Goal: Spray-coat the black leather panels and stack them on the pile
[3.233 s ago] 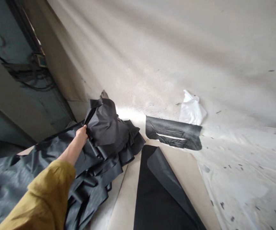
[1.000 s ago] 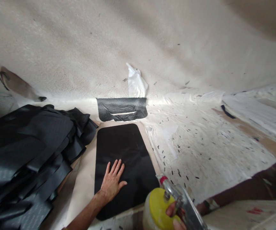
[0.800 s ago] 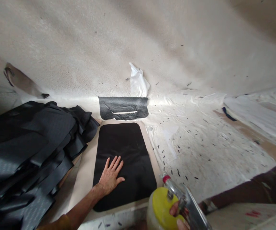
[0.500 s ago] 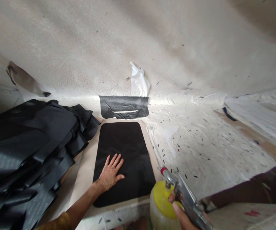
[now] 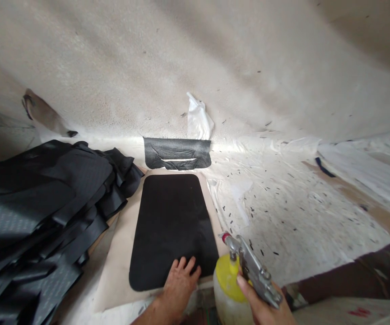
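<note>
A black panel with rounded corners [image 5: 171, 221] lies flat on a beige board [image 5: 115, 271] in front of me. On the panel's near right edge rests my left hand [image 5: 181, 280], its fingers apart and slightly bent, holding nothing. My right hand [image 5: 261, 300] is wrapped round a metal spray gun [image 5: 249, 262], to the right of the panel. Below the gun hangs its cup, a cloudy container with a yellow lid [image 5: 230, 280]. The red-ringed nozzle [image 5: 225, 235] points up and to the left, close to the board's right edge.
A heap of black sheet material [image 5: 56, 189] fills the left side. Behind the panel lies a grey-black piece with a slit [image 5: 178, 151], a white scrap [image 5: 198, 117] above it. Small dark bits litter the white covering [image 5: 283, 207] at right. A stained wall covering [image 5: 147, 67] rises behind.
My left hand has slid from the panel's middle toward its near right edge, and its fingers are more bent. The spray gun in my right hand has shifted slightly.
</note>
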A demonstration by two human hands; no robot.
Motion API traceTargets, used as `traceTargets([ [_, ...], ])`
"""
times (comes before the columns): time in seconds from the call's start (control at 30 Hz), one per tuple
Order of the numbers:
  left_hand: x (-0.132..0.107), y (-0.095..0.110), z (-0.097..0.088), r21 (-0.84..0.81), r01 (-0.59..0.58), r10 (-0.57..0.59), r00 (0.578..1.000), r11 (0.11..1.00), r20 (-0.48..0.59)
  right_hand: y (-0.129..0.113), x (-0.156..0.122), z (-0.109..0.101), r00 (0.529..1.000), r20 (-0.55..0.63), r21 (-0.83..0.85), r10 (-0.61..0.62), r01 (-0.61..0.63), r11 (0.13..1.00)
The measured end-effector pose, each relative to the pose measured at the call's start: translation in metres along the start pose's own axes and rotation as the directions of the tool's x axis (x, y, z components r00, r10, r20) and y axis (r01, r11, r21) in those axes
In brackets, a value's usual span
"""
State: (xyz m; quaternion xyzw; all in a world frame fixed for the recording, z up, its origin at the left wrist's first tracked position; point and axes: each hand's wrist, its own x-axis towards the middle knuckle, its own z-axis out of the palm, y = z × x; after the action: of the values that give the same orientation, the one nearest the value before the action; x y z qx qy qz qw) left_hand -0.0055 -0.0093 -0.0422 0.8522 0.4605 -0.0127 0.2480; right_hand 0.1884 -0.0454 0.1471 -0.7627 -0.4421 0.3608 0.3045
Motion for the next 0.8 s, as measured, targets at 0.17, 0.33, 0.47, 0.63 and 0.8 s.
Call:
traceTargets([
  [0.17, 0.003, -0.003, 0.024, 0.021, 0.015, -0.014, 1.0, 1.0, -0.022, 0.011, 0.003, 0.004, 0.999, -0.001, 0.103, 0.051, -0.051, 0.993],
  [0.33, 0.002, -0.002, 0.033, 0.061, 0.028, -0.026, 0.999, 0.998, -0.04, 0.013, 0.005, 0.006, 0.999, -0.026, 0.163, 0.045, -0.04, 0.986],
  [0.47, 0.003, -0.003, 0.037, 0.095, 0.024, -0.019, 0.998, 0.995, -0.057, 0.015, 0.005, 0.004, 0.998, -0.053, 0.158, 0.045, -0.036, 0.987],
  [0.63, 0.001, -0.003, 0.036, 0.078, 0.026, -0.022, 0.998, 0.997, -0.05, 0.022, 0.006, 0.002, 0.999, -0.024, 0.18, 0.035, -0.03, 0.983],
  [0.8, -0.003, -0.001, 0.034, 0.105, 0.024, -0.018, 0.998, 0.994, -0.059, 0.028, 0.006, -0.004, 0.999, -0.039, 0.126, 0.03, -0.025, 0.992],
])
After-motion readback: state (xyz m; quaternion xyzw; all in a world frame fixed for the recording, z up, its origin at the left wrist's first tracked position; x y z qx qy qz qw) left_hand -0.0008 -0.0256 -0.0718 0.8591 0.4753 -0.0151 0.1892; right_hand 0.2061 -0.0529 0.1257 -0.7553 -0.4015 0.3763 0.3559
